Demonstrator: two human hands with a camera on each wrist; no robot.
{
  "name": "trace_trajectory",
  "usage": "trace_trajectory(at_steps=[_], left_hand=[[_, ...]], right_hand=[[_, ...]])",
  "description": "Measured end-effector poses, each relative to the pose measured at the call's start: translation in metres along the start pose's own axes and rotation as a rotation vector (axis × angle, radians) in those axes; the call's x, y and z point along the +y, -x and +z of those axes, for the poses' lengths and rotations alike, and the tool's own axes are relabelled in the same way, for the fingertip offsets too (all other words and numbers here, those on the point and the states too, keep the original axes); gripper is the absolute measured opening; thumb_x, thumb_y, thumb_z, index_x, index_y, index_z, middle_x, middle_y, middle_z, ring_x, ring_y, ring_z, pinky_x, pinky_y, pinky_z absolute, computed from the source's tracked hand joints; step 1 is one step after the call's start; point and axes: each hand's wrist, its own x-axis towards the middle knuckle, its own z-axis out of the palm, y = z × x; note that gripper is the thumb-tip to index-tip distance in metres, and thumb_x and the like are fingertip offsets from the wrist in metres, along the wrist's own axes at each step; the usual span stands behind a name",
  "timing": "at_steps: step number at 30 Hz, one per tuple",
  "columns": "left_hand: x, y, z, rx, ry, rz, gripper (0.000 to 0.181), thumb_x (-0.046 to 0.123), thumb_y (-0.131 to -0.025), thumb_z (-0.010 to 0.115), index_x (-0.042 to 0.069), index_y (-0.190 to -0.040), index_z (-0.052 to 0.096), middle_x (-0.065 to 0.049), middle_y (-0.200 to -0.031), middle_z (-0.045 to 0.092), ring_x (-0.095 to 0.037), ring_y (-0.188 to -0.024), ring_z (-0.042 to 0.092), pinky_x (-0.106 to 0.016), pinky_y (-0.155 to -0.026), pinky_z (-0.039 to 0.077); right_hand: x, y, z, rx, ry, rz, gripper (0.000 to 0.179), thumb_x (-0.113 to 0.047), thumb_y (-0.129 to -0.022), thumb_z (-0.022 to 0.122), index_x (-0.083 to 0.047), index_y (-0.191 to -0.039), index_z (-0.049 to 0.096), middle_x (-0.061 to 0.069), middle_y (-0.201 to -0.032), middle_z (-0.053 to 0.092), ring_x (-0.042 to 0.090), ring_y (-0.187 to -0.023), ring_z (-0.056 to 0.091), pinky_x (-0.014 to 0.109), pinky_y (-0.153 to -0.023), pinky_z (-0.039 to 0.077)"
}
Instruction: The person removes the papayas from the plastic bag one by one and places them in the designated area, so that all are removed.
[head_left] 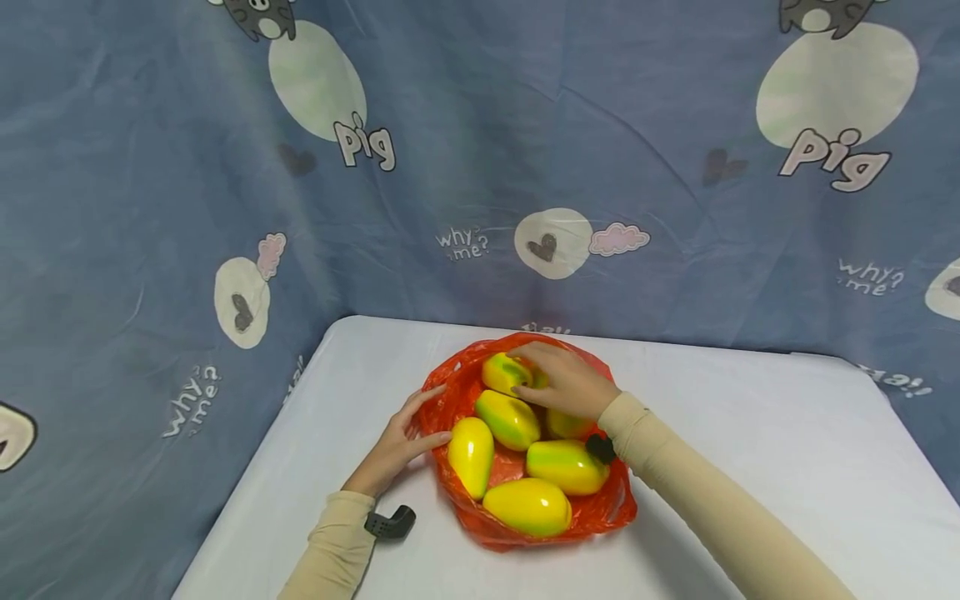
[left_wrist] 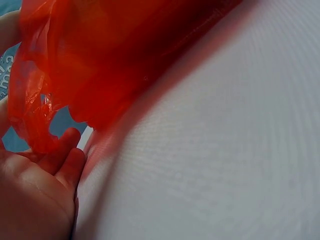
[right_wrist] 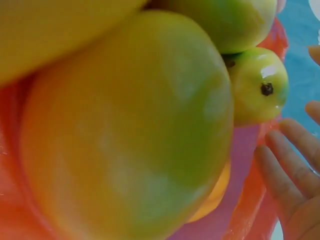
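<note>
A red plastic bag (head_left: 510,462) lies spread wide, with several yellow-green mangoes (head_left: 528,506) inside. My left hand (head_left: 393,450) is at the bag's left rim, thumb and index finger spread apart and reaching over its edge. In the left wrist view, thin red plastic (left_wrist: 100,55) hangs against the fingers of that hand. Over the far right part of the bag, my right hand (head_left: 566,379) reaches in with extended fingers beside the farthest mango (head_left: 501,372). The right wrist view shows straight fingers (right_wrist: 280,172) near a mango's stem end (right_wrist: 260,90); a big mango (right_wrist: 130,130) fills its middle.
The bag rests on a white table (head_left: 735,425). Behind and to the left hangs a blue curtain (head_left: 450,125) with pig prints. Dark straps with cameras sit at both wrists, the left one (head_left: 392,523) close above the tabletop.
</note>
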Motion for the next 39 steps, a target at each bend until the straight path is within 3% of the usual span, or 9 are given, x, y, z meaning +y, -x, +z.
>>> trace_trajectory(at_steps=[11, 22, 30, 39], left_hand=[[0.000, 0.000, 0.002, 0.010, -0.004, -0.026, 0.070, 0.033, -0.089, 0.080, 0.043, -0.150, 0.047, 0.002, -0.173, 0.014, -0.027, -0.162, 0.011, -0.055, -0.131, 0.015], [-0.001, 0.000, 0.001, 0.018, -0.003, -0.025, 0.071, 0.033, -0.088, 0.081, 0.043, -0.150, 0.047, 0.003, -0.172, 0.019, -0.027, -0.162, 0.013, -0.056, -0.131, 0.016], [0.001, 0.001, 0.001, 0.021, -0.007, -0.022, 0.071, 0.032, -0.088, 0.081, 0.042, -0.150, 0.047, 0.003, -0.172, 0.018, -0.026, -0.162, 0.013, -0.055, -0.131, 0.016], [0.002, 0.001, 0.000, 0.020, 0.007, -0.033, 0.071, 0.032, -0.088, 0.081, 0.042, -0.150, 0.047, 0.001, -0.173, 0.014, -0.026, -0.162, 0.011, -0.054, -0.132, 0.015]], right_hand=[[0.005, -0.022, 0.004, -0.116, -0.036, 0.084, 0.055, -0.040, -0.095, 0.074, -0.017, -0.143, 0.058, 0.000, -0.142, 0.063, 0.024, -0.134, 0.056, 0.049, -0.121, 0.043], [0.006, -0.044, 0.007, -0.178, 0.032, 0.085, 0.057, -0.040, -0.095, 0.072, -0.011, -0.143, 0.058, 0.008, -0.144, 0.062, 0.028, -0.134, 0.055, 0.048, -0.121, 0.043], [0.002, -0.052, 0.008, -0.228, 0.063, 0.135, 0.067, -0.043, -0.094, 0.072, -0.012, -0.150, 0.051, 0.009, -0.152, 0.056, 0.030, -0.141, 0.051, 0.050, -0.124, 0.038], [0.001, -0.053, 0.010, -0.209, -0.008, 0.181, 0.066, -0.039, -0.090, 0.079, -0.015, -0.140, 0.044, 0.006, -0.131, 0.064, 0.023, -0.110, 0.061, 0.045, -0.108, 0.054]])
